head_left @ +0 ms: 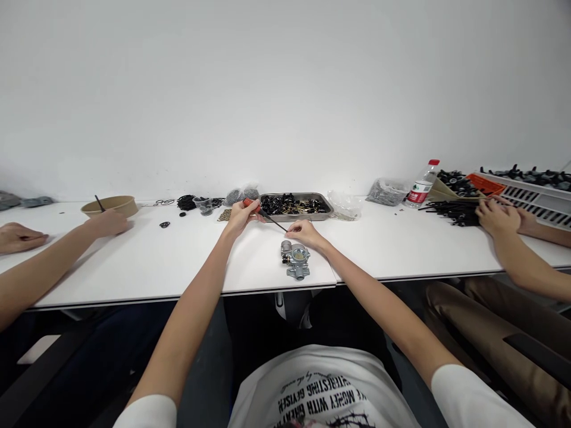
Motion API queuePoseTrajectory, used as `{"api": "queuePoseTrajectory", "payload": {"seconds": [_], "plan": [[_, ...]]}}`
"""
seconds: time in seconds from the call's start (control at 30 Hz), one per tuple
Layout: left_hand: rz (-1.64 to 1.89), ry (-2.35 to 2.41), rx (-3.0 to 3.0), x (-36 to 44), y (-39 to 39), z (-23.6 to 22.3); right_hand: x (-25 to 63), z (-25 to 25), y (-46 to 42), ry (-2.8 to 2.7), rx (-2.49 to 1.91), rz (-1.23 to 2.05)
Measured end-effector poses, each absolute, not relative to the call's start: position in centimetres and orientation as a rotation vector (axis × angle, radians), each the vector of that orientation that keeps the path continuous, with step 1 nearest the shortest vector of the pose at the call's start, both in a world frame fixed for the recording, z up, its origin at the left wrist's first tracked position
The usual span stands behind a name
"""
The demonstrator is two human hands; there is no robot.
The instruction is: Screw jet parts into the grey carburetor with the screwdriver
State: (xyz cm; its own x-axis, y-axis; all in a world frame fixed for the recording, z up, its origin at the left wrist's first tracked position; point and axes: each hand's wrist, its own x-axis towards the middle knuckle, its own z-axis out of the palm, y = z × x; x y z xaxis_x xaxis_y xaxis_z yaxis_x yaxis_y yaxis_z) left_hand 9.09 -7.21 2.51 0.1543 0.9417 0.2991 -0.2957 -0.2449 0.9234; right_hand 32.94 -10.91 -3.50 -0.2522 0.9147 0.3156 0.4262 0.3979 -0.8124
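Observation:
My left hand (pixel 241 216) is closed round the orange handle of a screwdriver (pixel 261 213), whose dark shaft slants down to the right. My right hand (pixel 304 233) pinches together at the tip of that shaft, just above a grey metal carburetor (pixel 296 260) that lies on the white table (pixel 178 261) near its front edge. I cannot make out whether anything small sits between the right fingers.
A metal tray (pixel 296 205) of black and brass parts sits behind my hands, with bags, a small cup and rubber rings beside it. One person's hands rest at the left by a brown bowl (pixel 110 206). Another person's hands at the right handle black sticks (pixel 452 211) near a water bottle (pixel 422 184) and a white crate (pixel 530 196).

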Motion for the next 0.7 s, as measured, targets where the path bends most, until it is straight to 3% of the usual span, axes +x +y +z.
{"api": "queuePoseTrajectory", "payload": {"seconds": [0.7], "plan": [[1.151,0.552,1.471,9.3,-8.5,3.3,33.5,-3.6,-10.3,-1.771,-1.09,0.943]]}}
